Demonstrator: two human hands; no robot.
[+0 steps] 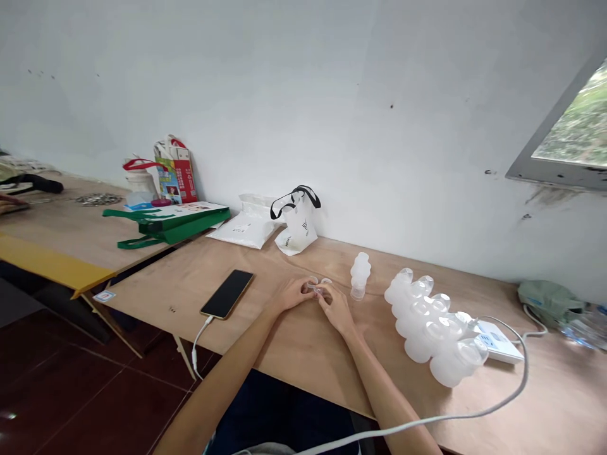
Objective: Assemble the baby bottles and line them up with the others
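Observation:
My left hand (293, 294) and my right hand (336, 308) meet over the middle of the wooden table (289, 354). Their fingers pinch a small clear plastic round piece (312, 282) between them; its exact kind is too small to make out. Just behind the fingertips shows a second clear round piece (326, 280). Right of my right hand stands a short wavy-sided column of translucent white plastic (360, 273). Farther right lies a larger cluster of similar translucent white rounded pieces with clear tops (422, 319).
A black-screened phone (227, 294) with a white cable lies left of my hands. A white bag with black handles (298, 230), a white plastic package (249, 221) and a green bag (175, 221) lie along the wall. A white power strip (497, 341) and grey cable (474, 414) are at right.

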